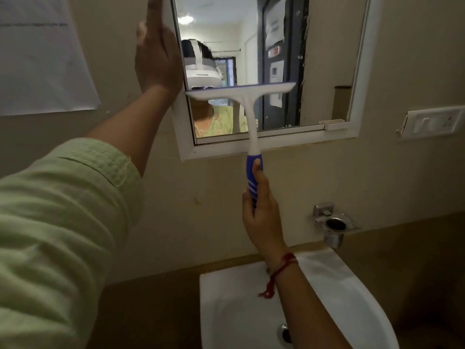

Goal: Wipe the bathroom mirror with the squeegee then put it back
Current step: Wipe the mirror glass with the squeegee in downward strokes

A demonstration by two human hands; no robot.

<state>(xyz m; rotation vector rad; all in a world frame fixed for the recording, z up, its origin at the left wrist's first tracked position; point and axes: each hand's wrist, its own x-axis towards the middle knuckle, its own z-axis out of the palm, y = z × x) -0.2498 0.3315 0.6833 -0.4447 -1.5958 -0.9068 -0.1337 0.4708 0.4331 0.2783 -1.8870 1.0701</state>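
Gripping the squeegee (247, 96) against the mirror (281, 59), right hand (261, 212); left hand (157, 54) flat, fingers open; no legible writing.

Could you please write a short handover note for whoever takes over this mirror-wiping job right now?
Left hand: open and flat, braced against the left edge of the mirror frame.
Right hand: closed around the blue grip of the squeegee, handle pointing down.
Squeegee blade lies level across the left part of the glass, roughly mid-height, above the sink.
Done: squeegee picked up and wiping under way; how much glass is already wiped cannot be told.
Left: finish the mirror, then return the squeegee; its storage spot is not evident in view.
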